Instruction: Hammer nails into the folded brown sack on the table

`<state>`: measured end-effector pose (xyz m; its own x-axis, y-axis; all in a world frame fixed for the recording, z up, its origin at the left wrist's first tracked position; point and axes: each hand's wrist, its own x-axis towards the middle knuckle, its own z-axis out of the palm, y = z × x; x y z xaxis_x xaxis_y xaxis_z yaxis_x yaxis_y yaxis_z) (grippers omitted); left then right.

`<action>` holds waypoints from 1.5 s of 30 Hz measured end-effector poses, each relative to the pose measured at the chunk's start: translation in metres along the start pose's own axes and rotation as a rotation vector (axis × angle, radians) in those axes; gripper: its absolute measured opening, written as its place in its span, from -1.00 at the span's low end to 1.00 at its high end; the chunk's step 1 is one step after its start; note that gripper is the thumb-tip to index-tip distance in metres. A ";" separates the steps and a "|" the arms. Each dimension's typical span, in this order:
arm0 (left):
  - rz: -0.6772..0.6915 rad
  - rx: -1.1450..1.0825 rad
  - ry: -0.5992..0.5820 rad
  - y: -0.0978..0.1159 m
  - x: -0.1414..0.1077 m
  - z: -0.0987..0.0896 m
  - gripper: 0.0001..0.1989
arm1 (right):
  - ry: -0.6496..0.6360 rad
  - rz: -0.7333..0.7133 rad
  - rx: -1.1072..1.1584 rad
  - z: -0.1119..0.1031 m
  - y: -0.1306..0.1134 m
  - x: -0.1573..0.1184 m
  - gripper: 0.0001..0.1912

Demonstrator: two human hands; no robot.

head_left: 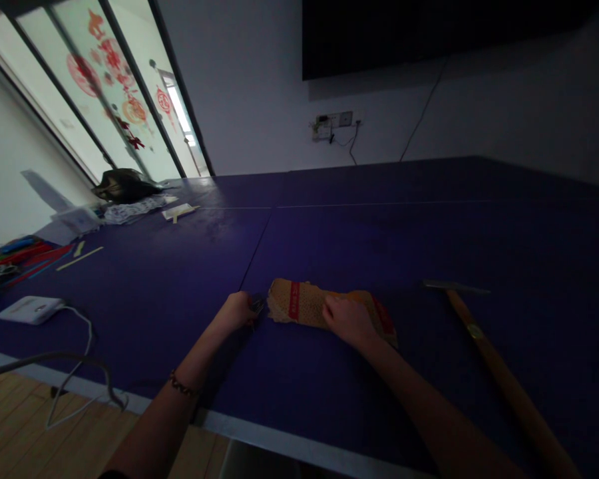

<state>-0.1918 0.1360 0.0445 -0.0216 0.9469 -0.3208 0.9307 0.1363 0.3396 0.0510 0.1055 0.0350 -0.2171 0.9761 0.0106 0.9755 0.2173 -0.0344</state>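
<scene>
A person's bare forearms reach over a purple table (379,239) toward a brown packet (307,303) with red bands, which lies flat in front of them. To the packet's right lies a hammer (499,366), its wooden handle pointing back toward the person. Just left of the packet, the left hand (237,311) is closed around a small pronged metal thing, too blurred to name. The right hand (352,319) rests on the packet with fingers curled; I cannot tell whether it grips. Well left of the packet sits a white box (30,310) with a pale cable. Beyond the packet, far to its left, is a black bag (122,185); straight beyond it, wall sockets (335,120) sit below a dark screen (404,36).
</scene>
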 end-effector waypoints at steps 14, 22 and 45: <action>0.190 -0.229 0.104 -0.022 -0.005 0.006 -0.84 | 0.008 0.010 0.017 -0.002 0.000 0.000 -0.78; 0.175 -0.181 0.155 -0.019 -0.011 0.002 -0.84 | 0.014 0.014 0.028 -0.001 0.000 -0.001 -0.73; 0.636 -0.825 0.141 0.085 -0.013 0.026 -0.94 | -0.011 -0.029 0.134 0.000 0.007 0.000 -0.77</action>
<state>-0.1027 0.1281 0.0550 0.2924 0.9316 0.2158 0.2489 -0.2920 0.9234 0.0576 0.1074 0.0346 -0.2467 0.9691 0.0026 0.9553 0.2436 -0.1672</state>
